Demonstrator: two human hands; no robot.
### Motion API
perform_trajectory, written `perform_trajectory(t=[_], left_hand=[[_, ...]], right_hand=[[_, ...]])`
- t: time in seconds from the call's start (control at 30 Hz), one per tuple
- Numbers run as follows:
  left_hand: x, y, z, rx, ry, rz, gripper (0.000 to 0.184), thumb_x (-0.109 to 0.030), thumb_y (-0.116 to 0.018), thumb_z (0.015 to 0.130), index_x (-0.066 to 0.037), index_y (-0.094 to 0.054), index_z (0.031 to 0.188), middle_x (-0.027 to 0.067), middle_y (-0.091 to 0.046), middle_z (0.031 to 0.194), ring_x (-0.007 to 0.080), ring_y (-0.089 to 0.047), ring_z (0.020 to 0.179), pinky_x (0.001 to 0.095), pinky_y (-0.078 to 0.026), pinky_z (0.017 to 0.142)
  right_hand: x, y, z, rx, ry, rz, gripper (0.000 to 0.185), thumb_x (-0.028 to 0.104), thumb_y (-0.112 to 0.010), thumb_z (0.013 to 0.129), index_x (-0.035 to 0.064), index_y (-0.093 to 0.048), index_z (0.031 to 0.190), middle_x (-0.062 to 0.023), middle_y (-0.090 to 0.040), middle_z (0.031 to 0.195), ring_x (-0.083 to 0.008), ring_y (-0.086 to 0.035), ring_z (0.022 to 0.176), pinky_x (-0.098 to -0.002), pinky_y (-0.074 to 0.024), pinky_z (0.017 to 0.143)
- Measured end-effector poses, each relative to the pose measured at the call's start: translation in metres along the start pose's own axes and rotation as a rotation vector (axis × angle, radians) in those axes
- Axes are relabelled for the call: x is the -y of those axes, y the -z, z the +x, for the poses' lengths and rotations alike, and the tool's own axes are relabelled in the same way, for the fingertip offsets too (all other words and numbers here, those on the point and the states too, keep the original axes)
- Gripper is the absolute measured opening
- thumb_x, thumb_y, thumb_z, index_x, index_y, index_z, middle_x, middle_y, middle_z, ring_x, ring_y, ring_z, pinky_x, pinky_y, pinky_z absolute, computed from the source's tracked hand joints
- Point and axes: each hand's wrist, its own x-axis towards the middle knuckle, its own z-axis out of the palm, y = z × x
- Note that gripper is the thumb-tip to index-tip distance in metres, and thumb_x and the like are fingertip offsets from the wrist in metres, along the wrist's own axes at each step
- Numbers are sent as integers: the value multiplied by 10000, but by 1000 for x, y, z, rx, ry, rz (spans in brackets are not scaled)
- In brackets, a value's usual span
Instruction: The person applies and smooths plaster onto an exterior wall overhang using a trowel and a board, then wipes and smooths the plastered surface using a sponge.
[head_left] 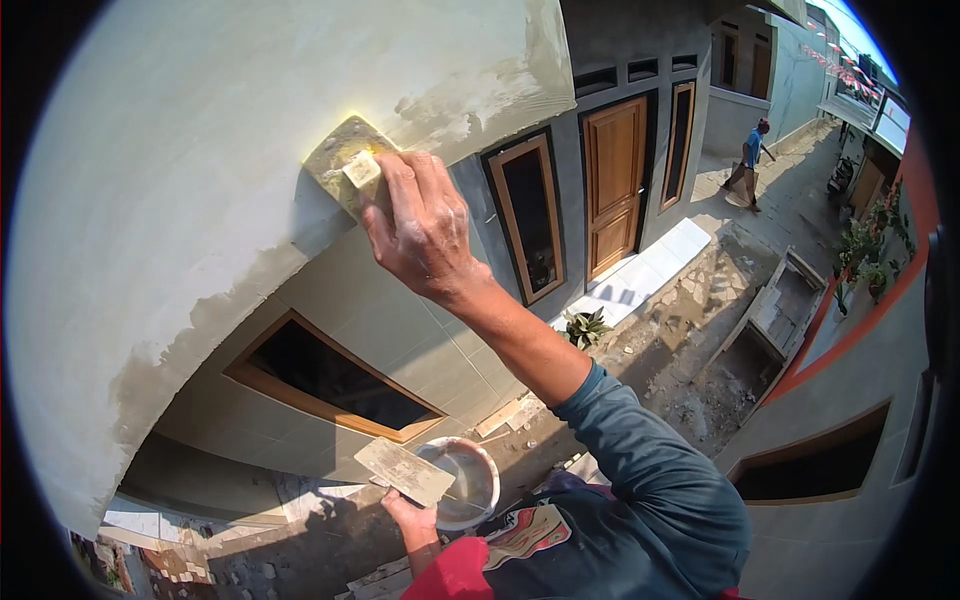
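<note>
My right hand [425, 225] is closed round the pale block handle of a yellowish plastering float [345, 150]. The float lies against the lower edge of a grey plastered wall [200, 130], where darker, wet-looking patches run along the edge. Lower down, my left hand [410, 513] holds a flat rectangular board [405, 472] smeared with dried plaster. A round bucket [485, 470] with greyish contents is right beside the board, partly covered by it.
Below is an alley with a wooden door [612, 185], framed windows [335, 375], a white tiled step [650, 270], a potted plant [587, 327] and a wooden trough-like frame [785, 305]. A person in blue [750, 160] walks at the upper right.
</note>
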Motion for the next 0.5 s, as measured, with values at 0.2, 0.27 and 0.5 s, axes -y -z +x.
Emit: perform_trajectory(t=[0.2,0.27,0.5], left_hand=[[-16,-12,-8,-59,-61,104,441,-273,-435,851,-68,-543,1227,109,-590,1198,315,-560,1096,517,-430,935],[-17,-21,-24,-25,-27,55,476,-284,-395,895,-31,-482,1289,128,-526,1294,319,-492,1188,499,-373,1015],[-23,-2,-34,5,-73,130,506,-302,-418,874,-51,-463,1311,138,-519,1301,333,-499,1179,530,-386,992]], right_hand=[[-19,52,-30,-164,-357,362,440,27,-618,814,-23,-439,1213,-155,-529,977,-252,-593,902,-367,-513,773],[-73,85,-40,-517,-707,808,552,2,-498,895,31,-231,1378,-139,-508,1118,-184,-584,958,-311,-548,805],[-135,29,-19,-782,-748,1184,442,-15,-443,871,6,-318,1295,-146,-487,1200,-223,-539,1087,-384,-459,952]])
